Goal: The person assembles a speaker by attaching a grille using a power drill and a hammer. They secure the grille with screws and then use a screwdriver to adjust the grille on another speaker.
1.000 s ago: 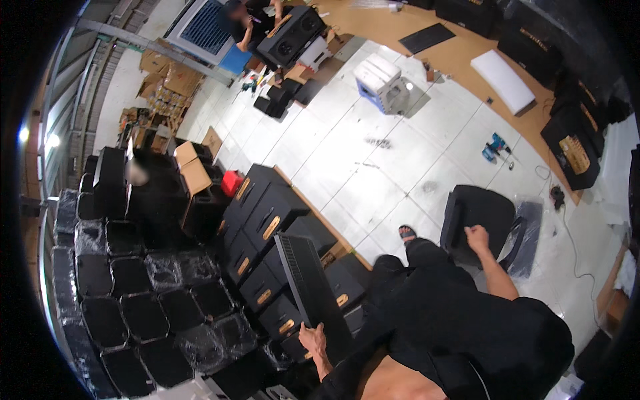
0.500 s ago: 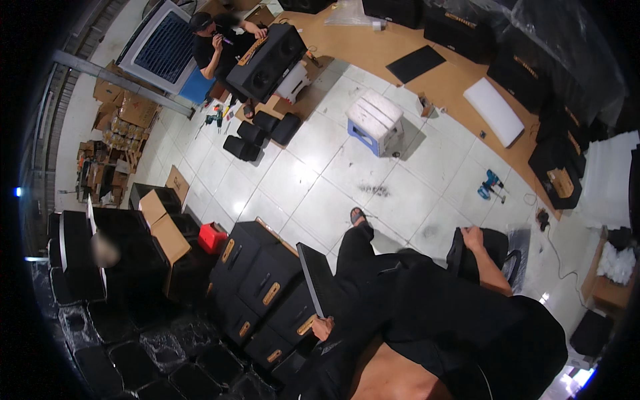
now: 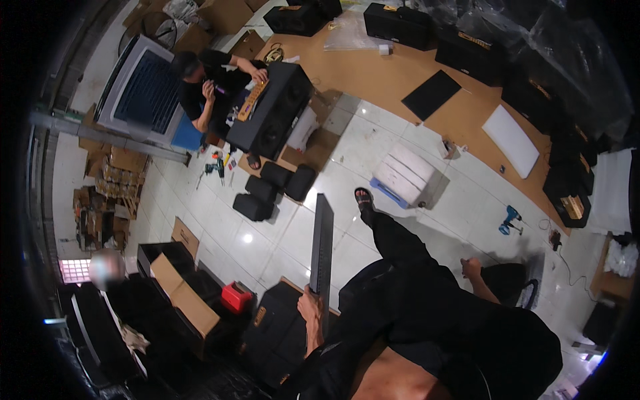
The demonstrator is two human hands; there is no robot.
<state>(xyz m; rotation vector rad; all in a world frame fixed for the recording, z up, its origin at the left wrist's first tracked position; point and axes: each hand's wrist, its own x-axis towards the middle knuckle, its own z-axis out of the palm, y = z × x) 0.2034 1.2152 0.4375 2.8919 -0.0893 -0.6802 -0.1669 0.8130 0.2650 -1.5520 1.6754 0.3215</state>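
Note:
My left hand (image 3: 309, 307) grips the lower end of a flat black panel (image 3: 323, 243), which looks like a speaker grille. It stands nearly upright, seen almost edge-on. My right hand (image 3: 471, 268) hangs over the white floor with its fingers curled in, and nothing shows in them. Behind that forearm, partly hidden, is a black rounded object (image 3: 503, 281) whose kind I cannot make out. My sandalled foot (image 3: 363, 199) is beside a white-topped stool with a blue base (image 3: 403, 175).
Ahead left, another person (image 3: 207, 87) handles a large black speaker (image 3: 270, 110). Several small black boxes (image 3: 257, 189) lie on the tiles. A blue drill (image 3: 511, 220) rests at right. Stacked black speakers (image 3: 273, 327) and a red case (image 3: 236, 297) are near left. Brown cardboard (image 3: 373, 67) lies ahead.
The panel has risen and moved forward in my left hand. My right hand has come off the black rounded object. I have stepped forward, nearer the stool.

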